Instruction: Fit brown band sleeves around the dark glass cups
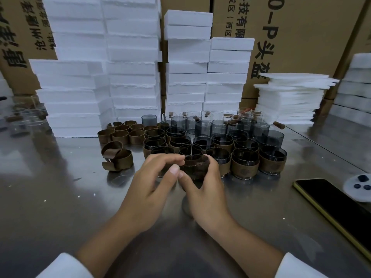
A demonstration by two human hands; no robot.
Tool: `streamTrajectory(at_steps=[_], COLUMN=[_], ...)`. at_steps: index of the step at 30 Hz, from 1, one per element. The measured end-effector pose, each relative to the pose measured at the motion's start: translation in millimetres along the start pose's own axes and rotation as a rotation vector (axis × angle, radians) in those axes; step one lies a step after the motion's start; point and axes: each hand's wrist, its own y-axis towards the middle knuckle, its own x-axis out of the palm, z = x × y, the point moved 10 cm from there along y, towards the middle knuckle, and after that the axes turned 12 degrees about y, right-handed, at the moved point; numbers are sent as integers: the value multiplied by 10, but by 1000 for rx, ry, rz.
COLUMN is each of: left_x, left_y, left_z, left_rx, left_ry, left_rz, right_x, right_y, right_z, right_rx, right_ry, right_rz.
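Note:
A dark glass cup (195, 165) with a brown band sleeve around it stands on the steel table at centre. My left hand (148, 189) and my right hand (204, 193) curl around it from both sides, fingertips on its rim and wall. Behind it stand several sleeved cups (245, 165) in rows, and bare grey glass cups (202, 128) further back. Empty brown band sleeves (120, 136) stand to the left, with loose uncurled ones (117, 157) nearer me.
Stacks of white foam boxes (104, 77) and cardboard cartons line the back. Thin foam sheets (291, 97) pile at the right. A phone (337, 205) with a yellow edge lies at the right, next to a white dish (359, 187). Clear glasses (30, 119) sit far left.

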Motion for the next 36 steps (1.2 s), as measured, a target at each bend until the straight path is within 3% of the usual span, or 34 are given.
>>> streamTrajectory(at_steps=[4,16,23,29,36], left_x=[-1,68,98,117,26], left_y=[11,30,24,-12,3], left_z=[-105,-237,43,223,136], left_rx=[-43,-128,14,114,77], left_ry=[60,-96,-46,-14,-35], left_rz=[-10,-46,-83,-89,-8], right_x=[24,209,287,205,24], right_y=[-9,-64,-90,-46,32], right_z=[-23,-71,-98,-64,79], right_rx=[-1,-47,-77,-54,32], right_ry=[25,40,-44,28,110], right_rz=[-18,-195,-272,-205,-28])
